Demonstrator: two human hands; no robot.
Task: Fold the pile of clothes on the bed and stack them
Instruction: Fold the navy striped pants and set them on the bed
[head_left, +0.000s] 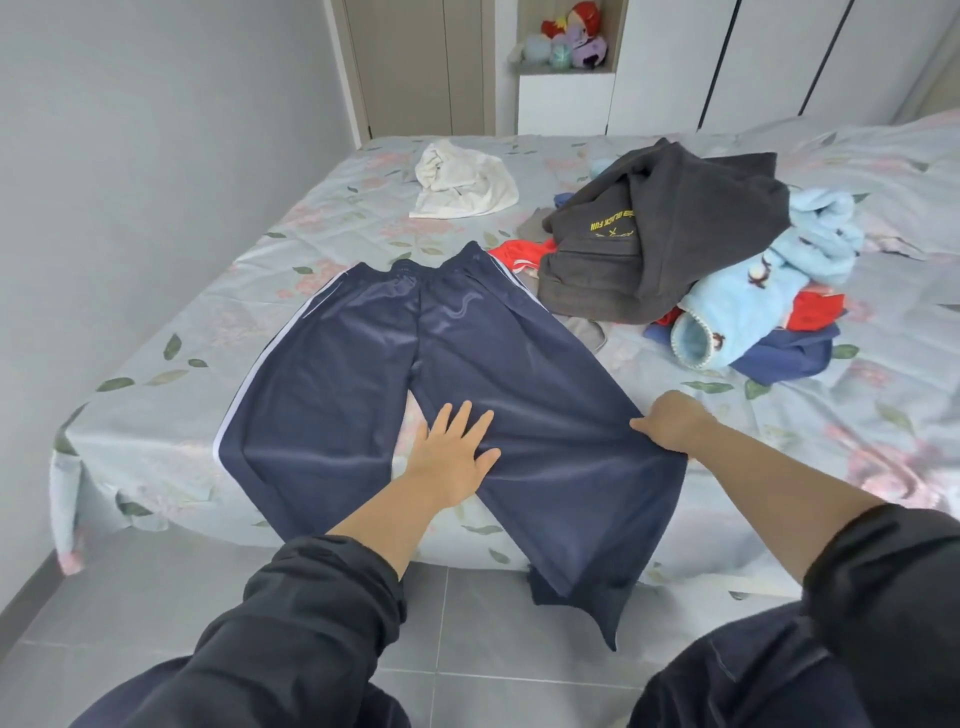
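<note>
Dark sleeves (291, 623) reach over the bed (156, 415). Left grip (452, 457): fingers straight, pressing navy trousers (353, 364) spread flat near the edge. Right grip (670, 421): pinching the outer leg seam. Judged step: smoothing. Next: fold leg over leg; pile (675, 249) waits beside.

navy satin track trousers (415, 353) under left hand (452, 457): white side stripes | pale-blue bedsheet (182, 322): pink flowers, green leaves | charcoal hoodie (701, 218) beyond right hand (672, 421): yellow print
</note>
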